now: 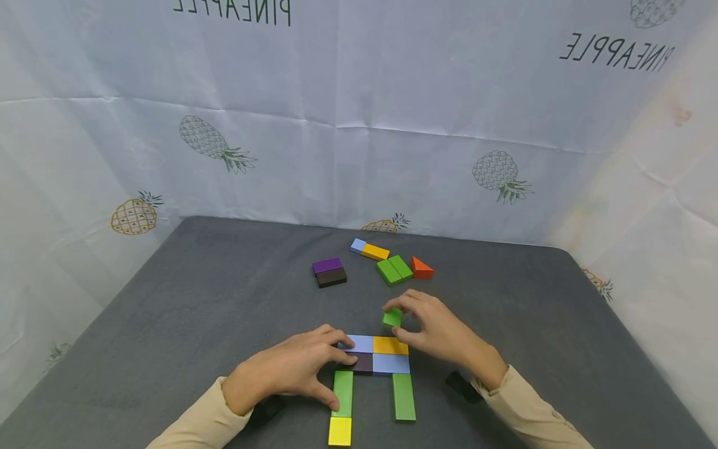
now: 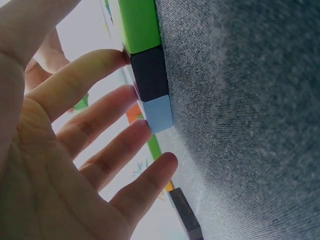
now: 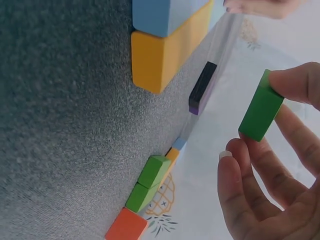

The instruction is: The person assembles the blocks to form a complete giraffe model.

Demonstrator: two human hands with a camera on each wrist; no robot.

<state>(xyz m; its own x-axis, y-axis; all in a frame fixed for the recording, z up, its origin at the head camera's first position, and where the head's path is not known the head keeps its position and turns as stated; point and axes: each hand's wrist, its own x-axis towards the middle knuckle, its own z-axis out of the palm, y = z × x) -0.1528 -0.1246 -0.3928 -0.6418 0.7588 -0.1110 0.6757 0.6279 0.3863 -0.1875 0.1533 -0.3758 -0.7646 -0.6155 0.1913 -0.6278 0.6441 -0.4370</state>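
Observation:
My right hand point(image 1: 434, 327) pinches a green block point(image 1: 392, 318) between thumb and fingertips, raised off the cloth in the right wrist view. Just below it lies a flat figure of blocks. Its top row joins a light blue block point(image 1: 361, 343) and an orange block point(image 1: 391, 345); under them sit a dark block point(image 1: 363, 363) and another light blue block point(image 1: 391, 363). Two green legs, left point(image 1: 343, 390) and right point(image 1: 403, 398), extend downward, and a yellow block point(image 1: 339, 431) ends the left one. My left hand point(image 1: 291, 368) rests spread along the figure's left side, fingertips touching its blocks.
Farther back lie a purple block point(image 1: 327, 266) beside a black one point(image 1: 332, 278), a small blue block point(image 1: 358, 245) against an orange one point(image 1: 375, 252), two green blocks point(image 1: 389, 272) and a red-orange triangle point(image 1: 422, 269). A pineapple-print curtain point(image 1: 359, 174) hangs behind the grey table point(image 1: 224, 280).

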